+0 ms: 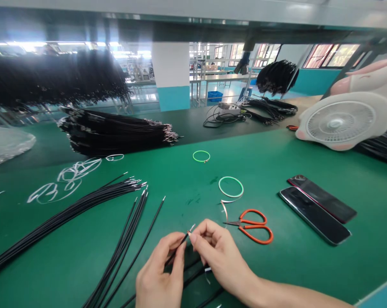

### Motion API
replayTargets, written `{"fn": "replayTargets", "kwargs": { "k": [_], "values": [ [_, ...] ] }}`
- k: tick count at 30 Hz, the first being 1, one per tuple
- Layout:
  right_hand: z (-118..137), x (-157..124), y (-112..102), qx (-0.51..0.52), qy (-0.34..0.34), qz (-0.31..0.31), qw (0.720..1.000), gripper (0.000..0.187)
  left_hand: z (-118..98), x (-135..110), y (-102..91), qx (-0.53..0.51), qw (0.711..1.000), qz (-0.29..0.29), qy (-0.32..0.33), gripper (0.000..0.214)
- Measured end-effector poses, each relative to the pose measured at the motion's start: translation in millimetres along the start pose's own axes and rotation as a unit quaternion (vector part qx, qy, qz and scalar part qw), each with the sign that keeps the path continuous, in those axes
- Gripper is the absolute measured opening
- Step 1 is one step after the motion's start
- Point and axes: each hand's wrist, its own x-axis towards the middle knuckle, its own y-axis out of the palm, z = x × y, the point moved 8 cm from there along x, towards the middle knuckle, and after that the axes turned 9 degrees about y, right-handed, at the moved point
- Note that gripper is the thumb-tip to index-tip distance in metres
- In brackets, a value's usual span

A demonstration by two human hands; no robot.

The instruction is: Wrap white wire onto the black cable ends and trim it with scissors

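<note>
My left hand is closed around a black cable just behind its stripped end, which points up and away from me. At that end a small copper-coloured strip shows, and my right hand pinches it with thumb and forefinger. Just beyond my right hand lie orange-handled scissors, blades toward the left. A thin roll of tape with a green ring has a copper-coloured tail hanging toward the scissors. More black cables lie beneath my hands, partly hidden.
Left of my hands are loose black cables and a larger bundle. White strip scraps and a green ring lie farther back. Two phones and a white fan are on the right. A thick cable stack stands behind.
</note>
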Motion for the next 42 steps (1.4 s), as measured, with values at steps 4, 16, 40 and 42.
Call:
{"fn": "replayTargets", "kwargs": {
  "k": [4, 16, 40, 42],
  "values": [
    [2.2, 0.0, -0.3, -0.004, -0.001, -0.001, 1.000, 0.027, -6.3, 0.1, 2.4, -0.002, 0.999, 0.021, 0.034, 0.017],
    [2.1, -0.7, -1.0, -0.001, -0.003, -0.005, 1.000, 0.031, -27.6, 2.4, 1.9, -0.015, 0.996, 0.010, 0.085, 0.017],
    [-1.1, 2.8, -0.1, -0.066, -0.042, 0.009, 0.997, 0.025, -2.6, 10.1, 20.0, -0.120, 0.985, 0.118, -0.045, 0.027],
    [-0.3, 2.2, 0.2, -0.072, -0.043, 0.009, 0.996, 0.025, -3.6, 10.5, 21.4, -0.130, 0.983, 0.120, -0.056, 0.026]
  ]
}}
